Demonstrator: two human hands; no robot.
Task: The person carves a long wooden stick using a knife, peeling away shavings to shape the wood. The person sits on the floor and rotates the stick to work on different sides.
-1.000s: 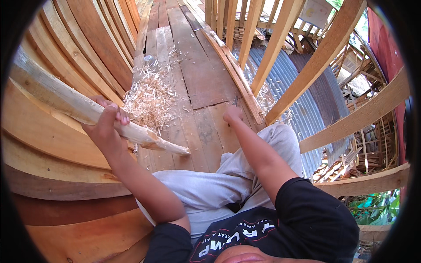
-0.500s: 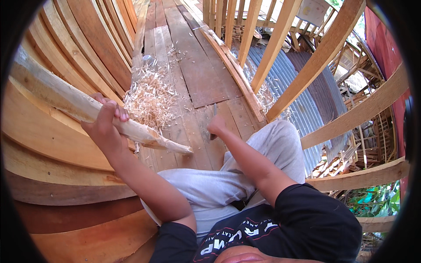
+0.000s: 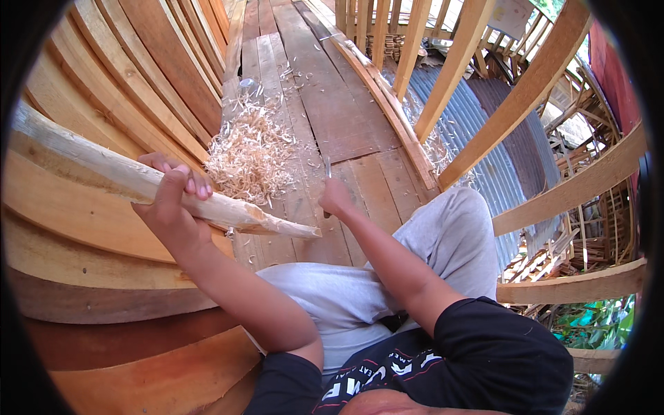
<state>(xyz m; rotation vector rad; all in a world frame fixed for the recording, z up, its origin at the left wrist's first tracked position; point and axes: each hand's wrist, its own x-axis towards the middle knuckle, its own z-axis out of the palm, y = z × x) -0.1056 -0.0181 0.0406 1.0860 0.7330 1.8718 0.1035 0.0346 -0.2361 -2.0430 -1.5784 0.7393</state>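
A long pale wooden pole (image 3: 104, 160) slants across the left side, its near end whittled down to a thin, rough tip. My left hand (image 3: 178, 197) is wrapped round the pole a little above the carved part. Close to the tip, on its right, my right hand (image 3: 335, 198) is closed round a knife (image 3: 328, 167). The narrow blade points away from me, and most of the handle is hidden in my fist. Blade and pole are apart.
Curly wood shavings (image 3: 252, 155) are heaped on the plank floor (image 3: 339, 131), with a small metallic round thing (image 3: 247, 86) behind them. A board wall (image 3: 97, 249) stands close on the left. Wooden railing slats (image 3: 453, 69) run along the right, with corrugated metal sheets (image 3: 449, 100) beyond.
My right hand with the knife has shifted slightly left, nearer the pole's tip. The whole view has moved a little, so the pole and floor appear further right.
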